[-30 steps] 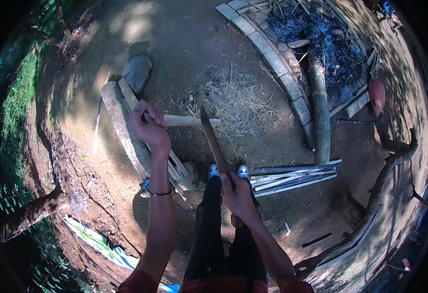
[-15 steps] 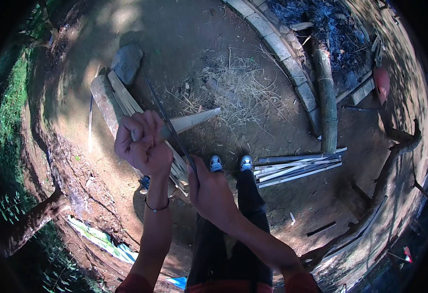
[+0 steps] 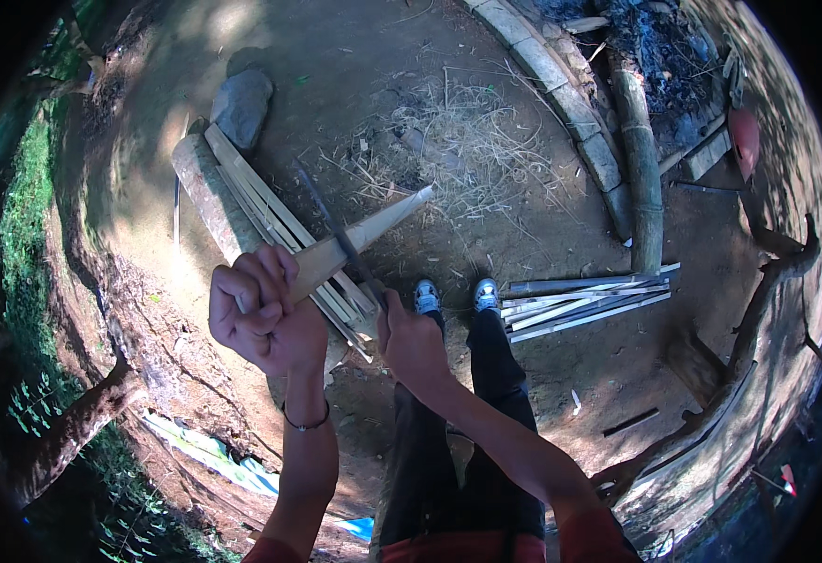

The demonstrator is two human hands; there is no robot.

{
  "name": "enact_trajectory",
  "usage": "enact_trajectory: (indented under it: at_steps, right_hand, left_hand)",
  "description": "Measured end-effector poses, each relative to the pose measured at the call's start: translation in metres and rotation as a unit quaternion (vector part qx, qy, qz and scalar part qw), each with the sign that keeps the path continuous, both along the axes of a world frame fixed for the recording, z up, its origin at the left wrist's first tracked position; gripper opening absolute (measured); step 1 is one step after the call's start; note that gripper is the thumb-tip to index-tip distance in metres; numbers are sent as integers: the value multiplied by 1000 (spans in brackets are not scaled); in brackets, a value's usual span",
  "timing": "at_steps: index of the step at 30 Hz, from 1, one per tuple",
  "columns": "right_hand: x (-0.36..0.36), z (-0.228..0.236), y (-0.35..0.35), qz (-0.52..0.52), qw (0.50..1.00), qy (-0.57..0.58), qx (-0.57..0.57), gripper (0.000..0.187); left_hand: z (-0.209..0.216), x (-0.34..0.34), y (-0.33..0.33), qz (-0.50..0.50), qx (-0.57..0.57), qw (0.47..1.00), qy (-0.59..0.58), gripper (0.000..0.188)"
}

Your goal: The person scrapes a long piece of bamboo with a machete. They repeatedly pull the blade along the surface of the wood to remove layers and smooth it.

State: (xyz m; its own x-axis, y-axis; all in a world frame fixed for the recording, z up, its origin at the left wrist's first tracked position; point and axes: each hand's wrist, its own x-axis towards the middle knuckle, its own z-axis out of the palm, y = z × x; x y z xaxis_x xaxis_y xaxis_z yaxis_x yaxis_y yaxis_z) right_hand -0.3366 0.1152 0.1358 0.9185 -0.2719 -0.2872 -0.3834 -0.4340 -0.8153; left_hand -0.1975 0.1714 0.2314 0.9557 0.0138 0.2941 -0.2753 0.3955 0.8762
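My left hand point(image 3: 265, 310) is closed around the near end of a split bamboo piece point(image 3: 387, 219), pale and flat, pointing away to the upper right. My right hand point(image 3: 414, 349) grips the handle of a long, dark-bladed knife point(image 3: 317, 192). The blade crosses the bamboo piece a short way beyond my left fingers; whether it bites into it I cannot tell. Below my hands, a bundle of split strips point(image 3: 259, 211) lies on the ground beside a thick round log point(image 3: 206, 192).
A grey stone point(image 3: 242, 108) sits at the log's far end. Shavings point(image 3: 467, 150) litter the ground ahead. More strips point(image 3: 580, 308) lie right of my feet, near a bamboo pole point(image 3: 638, 159). A curved block edging point(image 3: 561, 94) borders a dark ash patch.
The knife has slid outward along the bamboo piece, away from my left hand, which keeps its hold. My right hand has shifted slightly right, and the whole view has moved a little.
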Motion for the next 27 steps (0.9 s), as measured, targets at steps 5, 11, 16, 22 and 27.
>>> enact_trajectory:
  at_steps: [5, 11, 16, 22, 27]
  right_hand:
    - [7, 13, -8, 5, 998, 9, 59, 18]
    - [8, 46, -11, 32, 996, -61, 64, 20]
    - [5, -22, -26, -13, 999, -19, 37, 28]
    - [0, 18, -40, -71, 957, 10, 280, 40]
    - [-10, 16, -71, -173, 743, 158, 627, 60]
  left_hand:
    - [-6, -3, 19, -7, -11, 1000, 4, 19]
    - [-4, -13, 2, 0, -16, 1000, -12, 18]
    - [-5, -11, -9, 7, -8, 1000, -16, 19]
    - [-2, -15, -15, 36, 11, 999, -3, 18]
    - [-1, -12, -21, 44, 24, 999, -14, 17]
